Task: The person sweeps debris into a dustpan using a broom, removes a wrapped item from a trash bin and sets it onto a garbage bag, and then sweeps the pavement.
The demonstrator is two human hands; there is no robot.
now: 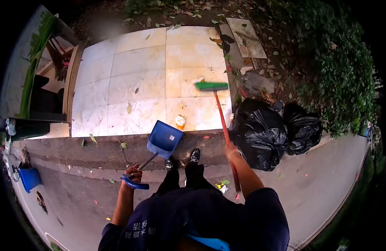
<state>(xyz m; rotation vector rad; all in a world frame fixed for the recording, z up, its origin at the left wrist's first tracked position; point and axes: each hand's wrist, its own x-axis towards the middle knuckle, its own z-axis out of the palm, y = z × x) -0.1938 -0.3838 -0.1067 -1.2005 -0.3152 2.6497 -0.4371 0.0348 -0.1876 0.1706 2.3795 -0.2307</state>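
My left hand (133,173) is closed around the handle of a blue dustpan (164,139), whose pan lies at the near edge of the pale tiles. In my right hand (233,153) is the red stick of a broom (221,109). The broom's green head (211,86) rests over the right part of the tiled slab, slightly blurred. A small white and orange piece of litter (180,121) lies just right of the dustpan. Another pale scrap (200,79) shows at the far side of the broom head.
Black garbage bags (260,134) stand right of the slab (136,83), beside leafy bushes (346,79). A blue bucket (29,179) is at far left. Fallen leaves lie on tiles and pavement. A step edge runs under my feet; yellow and white litter (222,187) lies near them.
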